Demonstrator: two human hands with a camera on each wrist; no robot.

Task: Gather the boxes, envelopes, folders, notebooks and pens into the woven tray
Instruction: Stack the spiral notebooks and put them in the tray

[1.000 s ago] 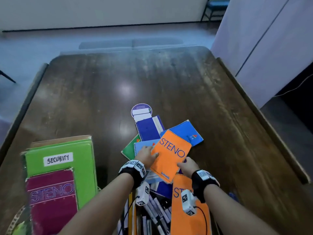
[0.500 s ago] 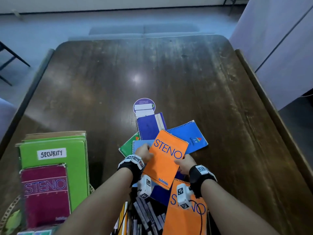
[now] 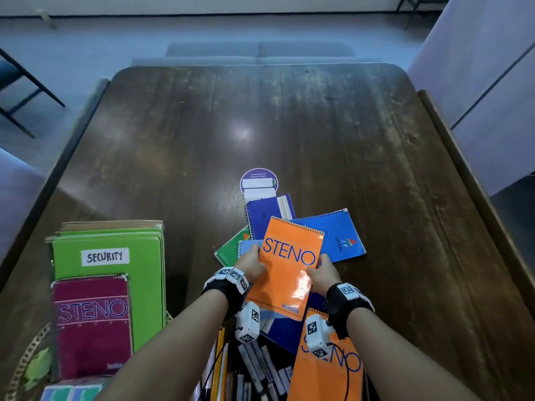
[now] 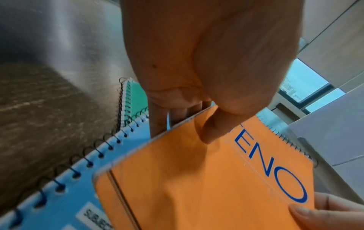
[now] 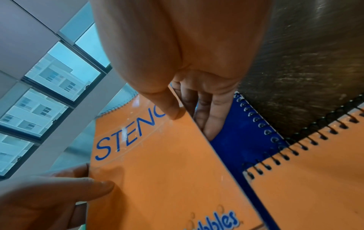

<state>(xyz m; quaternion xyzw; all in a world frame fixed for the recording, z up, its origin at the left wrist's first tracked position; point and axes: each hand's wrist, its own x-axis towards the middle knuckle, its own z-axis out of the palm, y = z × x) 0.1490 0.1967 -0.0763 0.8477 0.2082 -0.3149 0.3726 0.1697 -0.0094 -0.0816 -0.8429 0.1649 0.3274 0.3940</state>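
Note:
Both hands hold an orange STENO notebook (image 3: pixel 289 264) just above a pile of notebooks near the table's front. My left hand (image 3: pixel 256 263) pinches its left edge, thumb (image 4: pixel 212 129) on the cover and fingers beneath. My right hand (image 3: pixel 320 270) pinches the right edge the same way, thumb (image 5: pixel 167 107) on top. Under it lie a light blue notebook (image 4: pixel 65 194), a green one (image 3: pixel 231 250), a dark blue one (image 3: pixel 266 212), a blue spiral one (image 3: pixel 338 238) and a second orange STENO notebook (image 3: pixel 327 369). The woven tray (image 3: pixel 23 360) is at the bottom left.
In the tray a green SECURITY folder (image 3: pixel 115 256) lies on brown folders, with a maroon STENO notebook (image 3: pixel 92 325) on top. Several pens (image 3: pixel 254 369) lie between my forearms. A round purple card (image 3: pixel 258 182) sits beyond the pile. The dark wooden table (image 3: pixel 289 125) has raised side edges.
Both hands went from resting on the orange notebook to pinching its side edges. The notebook has lifted off the pile and turned straighter toward me.

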